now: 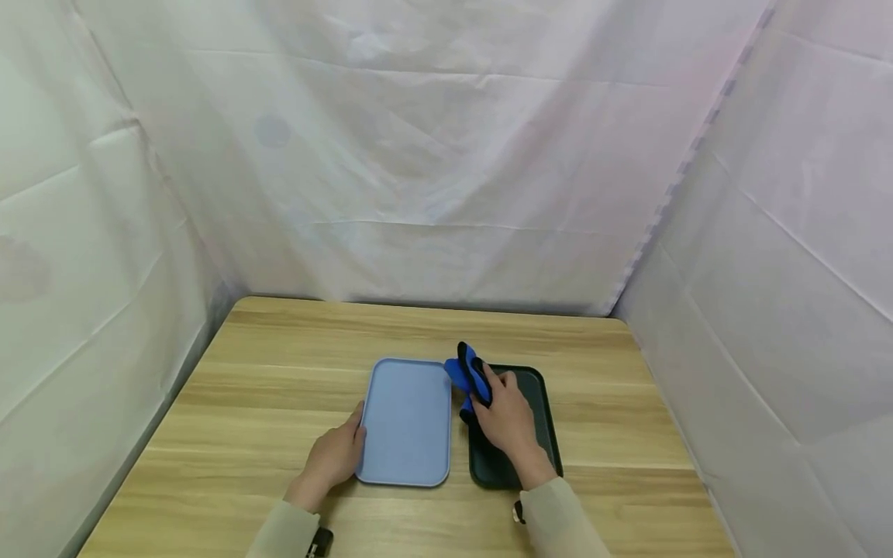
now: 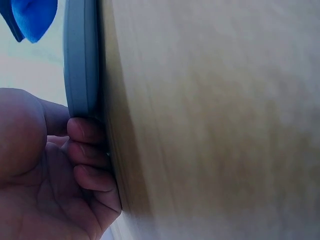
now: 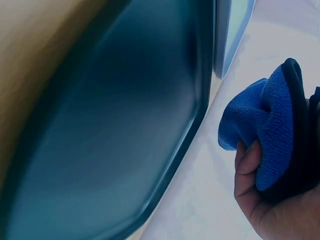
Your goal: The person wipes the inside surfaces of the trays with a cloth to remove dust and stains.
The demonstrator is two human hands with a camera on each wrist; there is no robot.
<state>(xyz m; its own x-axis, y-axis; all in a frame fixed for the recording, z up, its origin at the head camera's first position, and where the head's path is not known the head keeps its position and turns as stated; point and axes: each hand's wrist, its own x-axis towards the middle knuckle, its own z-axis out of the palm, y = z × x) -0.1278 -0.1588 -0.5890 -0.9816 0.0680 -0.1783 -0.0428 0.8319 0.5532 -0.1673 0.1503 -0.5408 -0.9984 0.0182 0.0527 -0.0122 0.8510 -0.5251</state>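
A light blue tray (image 1: 407,422) lies flat on the wooden table. My left hand (image 1: 333,453) holds its left edge; in the left wrist view the curled fingers (image 2: 89,154) meet the tray's rim (image 2: 81,60). To the right lies a dark green tray (image 1: 497,465), partly covered by my right hand (image 1: 508,415). That hand grips a bunched blue cloth (image 1: 460,376) with black edging, above the dark tray's upper left corner. In the right wrist view the cloth (image 3: 265,125) is pinched between thumb and fingers, apart from the dark tray (image 3: 125,120).
The wooden table (image 1: 279,372) extends around both trays. White curtains (image 1: 432,155) hang behind it and on both sides. A narrow gap separates the two trays.
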